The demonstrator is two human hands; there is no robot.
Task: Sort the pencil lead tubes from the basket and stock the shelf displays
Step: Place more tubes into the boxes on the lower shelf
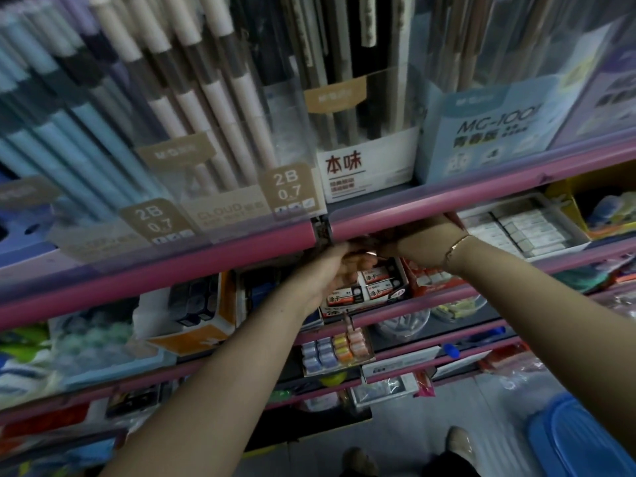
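**Both hands meet under the pink shelf rail**

Head view: a tiered shop rack fills the frame, each shelf fronted by a pink rail (206,259). On the top tier stand clear display boxes (220,187) packed with long tubes of pencil lead (192,108), some pale blue, some cream and brown, with tan tags reading "2B 0.7". Beside them are a white-labelled box (364,166) and a blue "MG-100" box (495,132).

The left hand (330,273) reaches up under the rail with its fingers curled; the right hand (423,242), a thin bracelet (454,244) on its wrist, comes in from the other side. The two touch at the fingertips in shadow beneath the rail, near its joint. Something small glints between them, but what either hand has hold of cannot be told.

Below lie red-and-white eraser boxes (371,287), a tray of white erasers (526,228) and small coloured rolls (337,349). A grey tiled floor (447,401) and a blue plastic basket (585,438) show at lower right.
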